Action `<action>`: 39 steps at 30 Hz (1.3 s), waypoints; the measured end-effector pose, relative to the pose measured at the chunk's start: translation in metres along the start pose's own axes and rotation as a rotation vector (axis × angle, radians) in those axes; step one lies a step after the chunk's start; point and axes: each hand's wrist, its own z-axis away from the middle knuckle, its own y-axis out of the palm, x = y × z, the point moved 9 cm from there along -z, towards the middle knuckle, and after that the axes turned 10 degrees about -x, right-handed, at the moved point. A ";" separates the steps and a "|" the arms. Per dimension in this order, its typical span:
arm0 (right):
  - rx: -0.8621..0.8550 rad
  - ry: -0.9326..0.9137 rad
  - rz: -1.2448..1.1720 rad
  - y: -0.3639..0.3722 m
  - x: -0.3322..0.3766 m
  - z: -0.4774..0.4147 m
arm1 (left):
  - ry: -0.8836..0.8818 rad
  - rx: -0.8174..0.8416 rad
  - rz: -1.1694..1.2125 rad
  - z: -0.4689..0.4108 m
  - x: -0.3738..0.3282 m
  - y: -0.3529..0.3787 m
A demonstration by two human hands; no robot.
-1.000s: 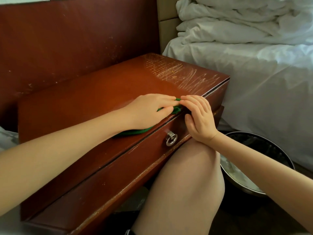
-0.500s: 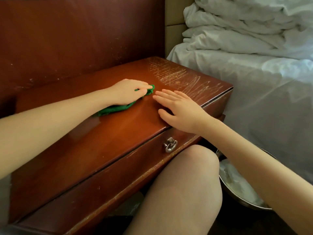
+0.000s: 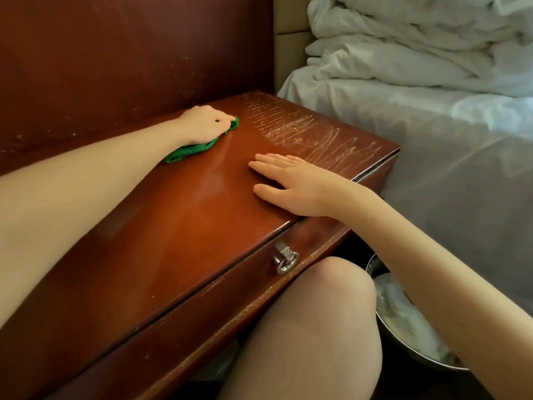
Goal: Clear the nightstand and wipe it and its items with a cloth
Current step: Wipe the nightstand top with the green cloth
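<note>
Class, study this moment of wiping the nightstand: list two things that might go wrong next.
1. The green cloth, bunched under the left hand, may snag on the scratched patch just beside it.
2. The right hand, flat on the nightstand top, may smear the glossy wood and block the cloth's path.

wood panel (image 3: 115,67) blocks nightstand (image 3: 187,226) rear.
</note>
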 end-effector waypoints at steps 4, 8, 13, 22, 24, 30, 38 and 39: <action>0.001 -0.003 -0.012 -0.001 0.000 -0.010 | -0.039 0.016 -0.004 -0.020 -0.002 0.001; -0.003 -0.035 0.002 -0.001 0.004 -0.020 | -0.054 -0.030 0.002 -0.043 0.001 0.003; 0.032 -0.022 -0.025 0.003 0.003 -0.023 | -0.102 -0.021 0.019 -0.071 0.015 0.012; 0.024 -0.017 -0.033 0.001 0.002 -0.023 | -0.135 0.001 0.116 -0.117 0.028 0.025; 0.022 -0.020 -0.032 0.001 0.003 -0.023 | -0.125 0.010 0.110 -0.126 0.028 0.028; 0.017 -0.015 -0.043 0.003 0.002 -0.025 | -0.074 0.055 0.076 -0.144 0.022 0.034; 0.015 -0.015 -0.050 0.002 0.003 -0.024 | 0.020 0.070 0.037 -0.144 0.014 0.033; 0.014 -0.013 -0.047 0.002 0.002 -0.024 | 0.028 0.071 0.034 -0.141 0.013 0.033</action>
